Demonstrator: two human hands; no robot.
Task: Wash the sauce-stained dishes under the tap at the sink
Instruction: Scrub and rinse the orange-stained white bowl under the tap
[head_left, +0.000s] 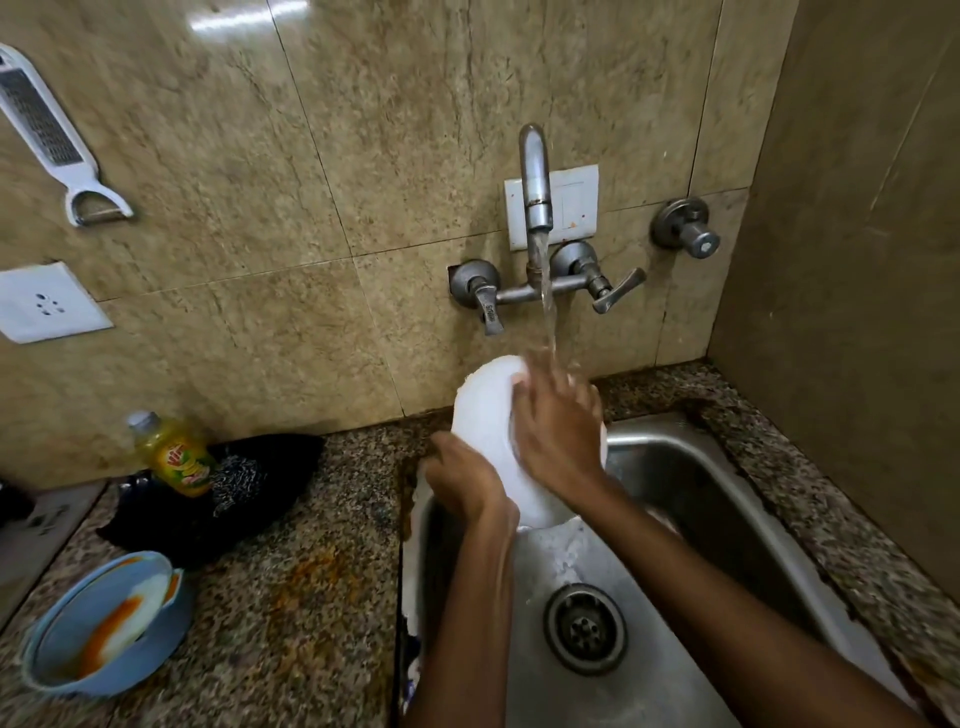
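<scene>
Right now the drain (584, 629) sits nearest me in the sink (727, 499), and just above it I hold a white plate (485, 415) tilted on edge over the basin. My left hand (462, 483) is clamped on its lower rim from the left, while my right hand (558, 431) lies flat against its face, fingers (545, 374) spread and reaching up into the stream, so that hand grips nothing. The plate is wet, and I judge the main risk is here: with only one hand truly holding, a hard rub from the right could twist the rim out of my left and drop it onto the steel. Water striking my fingers could also splash over the surface (311, 571), which already shows an orange smear. To my left on that surface waits a blue bowl (104, 623) with a sauce-streaked dish inside it, not yet washed; a careless elbow might knock it. Farther back stands a soap bottle (176, 457) against a dark cloth (249, 483), and beyond, the tap (535, 176) runs steadily from the wall.
</scene>
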